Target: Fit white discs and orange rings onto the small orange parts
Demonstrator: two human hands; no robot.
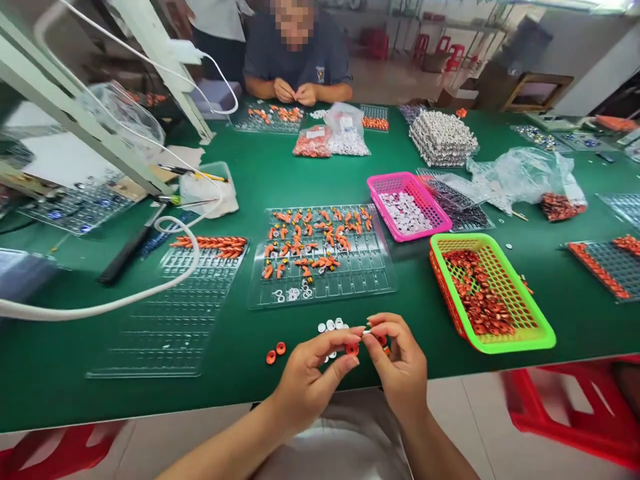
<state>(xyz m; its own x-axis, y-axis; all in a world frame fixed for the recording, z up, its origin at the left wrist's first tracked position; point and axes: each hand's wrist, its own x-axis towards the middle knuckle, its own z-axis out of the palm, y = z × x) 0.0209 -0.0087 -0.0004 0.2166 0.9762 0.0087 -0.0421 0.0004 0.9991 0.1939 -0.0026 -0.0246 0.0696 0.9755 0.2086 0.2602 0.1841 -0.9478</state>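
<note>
My left hand [317, 373] pinches a small round orange cap [352, 349] between thumb and fingers. Close beside it, my right hand [400, 360] is closed, with a small white piece [367, 332] at its fingertips and some orange parts partly hidden under the fingers. Beneath and behind my hands lie several white discs [331, 325] on the green table. Two loose orange caps [271, 357] rest to the left of my left hand. Beyond my hands, a clear tray [360, 283] holds rows of curved orange pieces and a few white rings.
At right stands a green basket [530, 320] of orange caps; behind it, a pink basket [440, 217] of white discs. Another clear tray [150, 347] and a hammer [127, 253] lie left, under a hanging white cable [125, 308]. A co-worker [300, 60] sits opposite.
</note>
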